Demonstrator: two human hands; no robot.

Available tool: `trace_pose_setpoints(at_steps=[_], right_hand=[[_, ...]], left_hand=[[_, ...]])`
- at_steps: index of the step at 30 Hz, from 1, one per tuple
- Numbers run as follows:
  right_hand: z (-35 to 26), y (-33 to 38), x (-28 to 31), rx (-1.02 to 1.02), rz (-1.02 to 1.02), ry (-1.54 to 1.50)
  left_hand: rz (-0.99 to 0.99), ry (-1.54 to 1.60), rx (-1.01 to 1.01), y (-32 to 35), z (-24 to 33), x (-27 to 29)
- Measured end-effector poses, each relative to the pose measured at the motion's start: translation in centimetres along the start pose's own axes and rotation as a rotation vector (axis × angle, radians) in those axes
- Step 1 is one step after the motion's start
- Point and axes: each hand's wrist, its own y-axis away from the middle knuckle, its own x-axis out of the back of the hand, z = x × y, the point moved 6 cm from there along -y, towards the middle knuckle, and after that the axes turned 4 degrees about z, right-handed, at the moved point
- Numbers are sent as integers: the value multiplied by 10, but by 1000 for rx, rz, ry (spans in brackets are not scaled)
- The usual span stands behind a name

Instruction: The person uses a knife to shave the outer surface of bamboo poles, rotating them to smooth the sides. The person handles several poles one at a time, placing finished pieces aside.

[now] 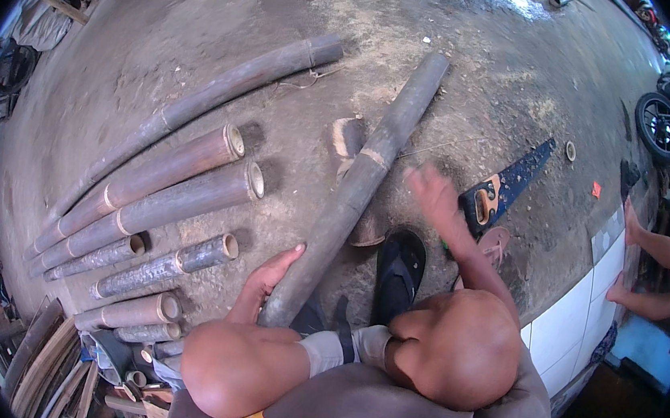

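A thick grey-brown bamboo pole (340,199) slants from between my knees up and away to the right. My left hand (271,273) grips its near end from the left side; part of the fingers is hidden by the pole. My right hand (435,196) is lifted to the right of the pole, apart from it, and smeared by motion. Just right of that hand, a handsaw (507,185) with a black and tan handle lies on the floor. Under the pole's middle sits a wooden block (348,136), partly covered.
Several cut bamboo lengths (183,198) lie side by side at left. A black flip-flop (399,276) is on my foot, with a pink sandal (494,244) beside it. White tiles (571,312) edge the floor at right, near another person's legs (658,248) and a wheel (662,128).
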Motion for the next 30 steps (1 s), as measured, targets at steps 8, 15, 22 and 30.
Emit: trace_pose_setpoints(at_steps=[8, 15, 22, 30], right_hand=[[46, 9, -2, -181, 70, -5], [-8, 11, -2, -160, -75, 16], [-11, 21, -2, -92, -162, 16], [-3, 22, 7, 31, -44, -173]], left_hand=[[-75, 31, -9, -12, -2, -13], [-151, 27, -21, -16, -1, -3], [-145, 78, -9, -1, 9, -11], [-17, -183, -278, 18, 30, -26]])
